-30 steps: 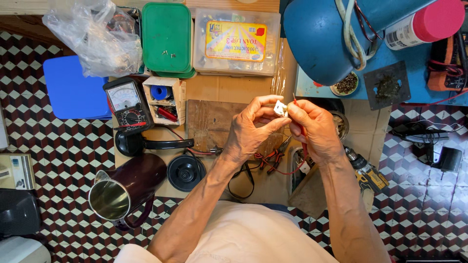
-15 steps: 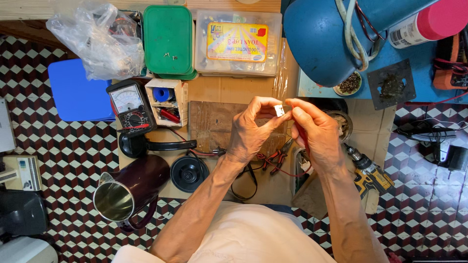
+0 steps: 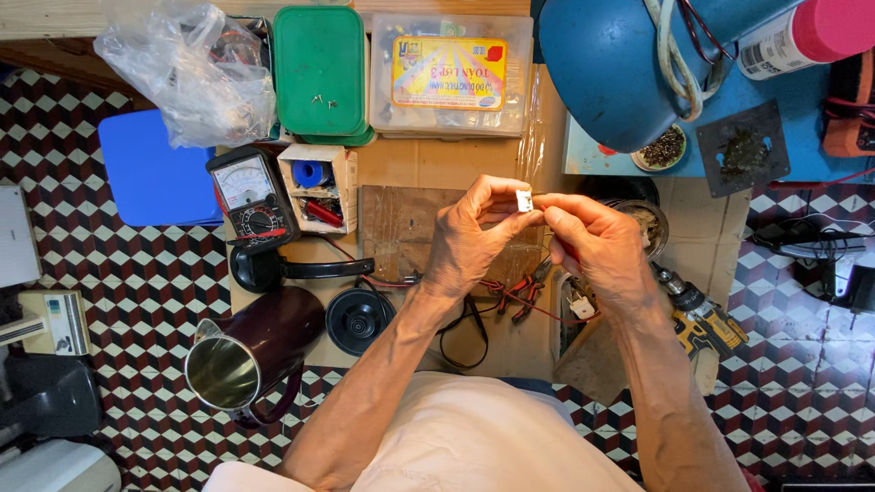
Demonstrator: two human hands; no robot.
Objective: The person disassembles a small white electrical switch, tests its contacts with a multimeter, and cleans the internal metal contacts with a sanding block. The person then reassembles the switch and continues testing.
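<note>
Well above the fingers, a clear plastic box (image 3: 451, 75) with a yellow rectangular label on its lid is lying at the far edge of the table (image 3: 419, 169), and just to its left a green lidded box (image 3: 320, 71) is sitting with a few small screws on top. Further left of that, a crumpled clear plastic bag (image 3: 187, 77) is resting beside a blue flat lid (image 3: 150, 173). Up and to the right of the fingers, a white can with a pink cap (image 3: 811, 32) is lying on its side above a blue upturned vessel (image 3: 629, 68). The left hand (image 3: 474, 237) is pinching a small white part (image 3: 524, 199) between thumb and fingertips (image 3: 510, 193), the fingers narrowed tight around it. The right hand (image 3: 597, 246) is meeting it from the right, its fingers curled close with the forefinger tip touching the same white part; something red is showing under this hand, though what it is cannot be told. To the left of the fingers, a black analogue meter (image 3: 251, 196) is lying beside a small open carton (image 3: 316, 187) of parts. Below and left, a dark maroon kettle (image 3: 251, 355) is lying on its side, and below the right hand a yellow and black drill (image 3: 697, 314) is resting.
</note>
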